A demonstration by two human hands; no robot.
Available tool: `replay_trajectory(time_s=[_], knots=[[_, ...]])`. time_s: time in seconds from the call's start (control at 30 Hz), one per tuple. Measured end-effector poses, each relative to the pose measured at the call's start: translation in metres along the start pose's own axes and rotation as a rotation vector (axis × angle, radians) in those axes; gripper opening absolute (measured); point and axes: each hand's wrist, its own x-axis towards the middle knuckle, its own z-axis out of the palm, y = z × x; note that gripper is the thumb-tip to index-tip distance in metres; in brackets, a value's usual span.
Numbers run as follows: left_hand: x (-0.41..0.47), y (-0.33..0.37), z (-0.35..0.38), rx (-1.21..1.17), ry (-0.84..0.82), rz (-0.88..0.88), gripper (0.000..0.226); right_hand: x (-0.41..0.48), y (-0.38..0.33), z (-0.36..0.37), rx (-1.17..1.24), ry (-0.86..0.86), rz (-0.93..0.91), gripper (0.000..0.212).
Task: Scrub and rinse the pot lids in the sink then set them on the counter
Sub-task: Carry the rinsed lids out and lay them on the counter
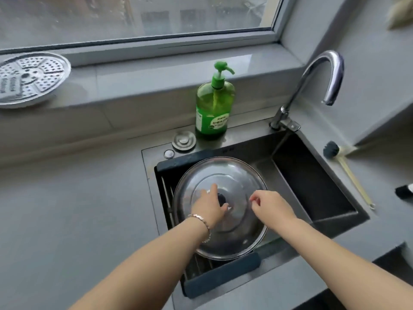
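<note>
One lid [234, 173] over sink [312, 175], seemingly unwashed: touches knob [222, 198] with left hand [209, 208], grip unclear; holds right hand [269, 205] loosely curled, empty.

1. Hiding part of the knob [222, 198] of the pot lid [234, 175] under the left hand [210, 209].
2. Running off the left edge: steamer plate [29, 79].
3. Being cut by the right edge: a black object [404, 192], unidentifiable.
4. Blurring the soap bottle [214, 108] label beyond reading.
5. Curling inward at the right hand [268, 206], any hold untellable.

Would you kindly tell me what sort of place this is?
Probably a home kitchen: a dark sink with a curved chrome tap, a green pump bottle of dish soap behind it, and a steel pot lid over the basin.
</note>
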Motion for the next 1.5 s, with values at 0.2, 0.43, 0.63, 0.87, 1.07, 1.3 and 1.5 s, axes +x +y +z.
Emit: replay_trajectory(time_s=[0.2,0.43,0.63,0.87,1.07,1.3,1.5], knots=[[0.025,0.011,0.023,-0.070,0.039,-0.047,0.028,0.015,0.050,-0.005,0.146,0.143,0.136,0.026],[-0.003,0.002,-0.044,-0.296,0.331,0.121,0.002,0.035,0.061,-0.019,0.304,0.254,0.177,0.030],[-0.044,-0.019,-0.109,-0.756,0.398,0.144,0.005,0.059,0.007,0.023,0.031,-0.028,-0.158,0.029],[-0.057,-0.060,-0.115,-0.788,0.462,-0.041,0.012,0.065,-0.064,0.074,-0.273,-0.204,-0.391,0.042],[-0.067,-0.074,-0.118,-0.835,0.490,-0.118,0.018,0.069,-0.072,0.082,-0.439,-0.159,-0.481,0.030],[-0.081,-0.086,-0.117,-0.859,0.488,-0.161,0.018,0.081,-0.048,0.088,-0.164,-0.184,-0.575,0.028],[-0.095,-0.094,-0.116,-0.884,0.503,-0.175,0.013,0.091,-0.049,0.065,-0.613,-0.250,-0.909,0.035]])
